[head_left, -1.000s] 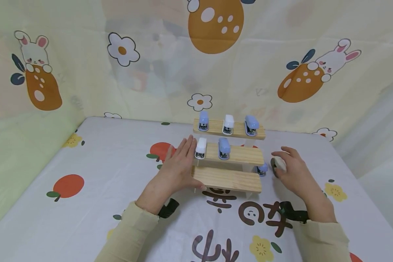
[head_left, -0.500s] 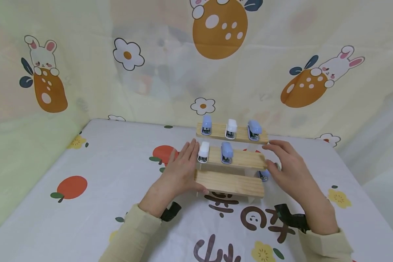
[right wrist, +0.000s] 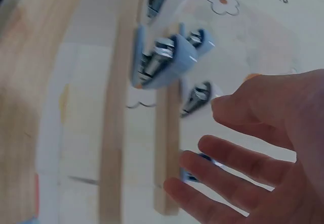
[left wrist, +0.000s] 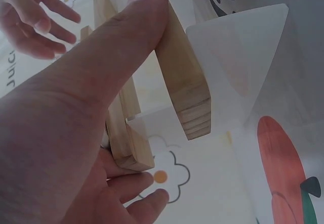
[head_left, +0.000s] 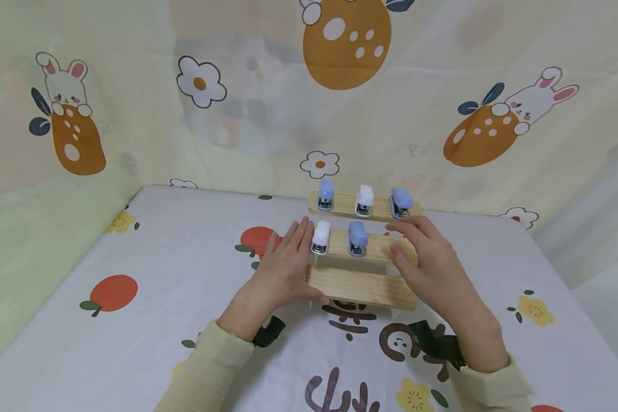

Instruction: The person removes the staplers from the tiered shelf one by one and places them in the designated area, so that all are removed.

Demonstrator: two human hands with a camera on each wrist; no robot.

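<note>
Pale wood lay against the left hand (head_left: 283,266), whose fingers stretched mostly straight along the left end of a stepped stand (head_left: 360,288); its thumb rested on the lowest step's front edge, near the corner. In the left wrist view, that step's cut end jutted past the thumb beside a translucent support (left wrist: 240,67).

The right hand (head_left: 435,266) hung at the right end of the middle step, fingers apart and loosely bent. The right wrist view showed gaps between them.

Left of this hand, exposed wood ran to a blue stapler (head_left: 357,239), with more bare wood between it and a white stapler (head_left: 321,237). The white one stood at the step's left edge, just beside the left fingertips. The lowest step's top showed bare from the thumb to its right end.

Farther back, the top step carried a second blue stapler (head_left: 326,194) near its left end, a second white stapler (head_left: 364,200) midway and a third blue stapler (head_left: 401,202) toward the right, spaced well apart.

White printed cloth covered the desk (head_left: 185,257), spreading widely left of the stand; the far edge met a patterned curtain (head_left: 262,131).
</note>
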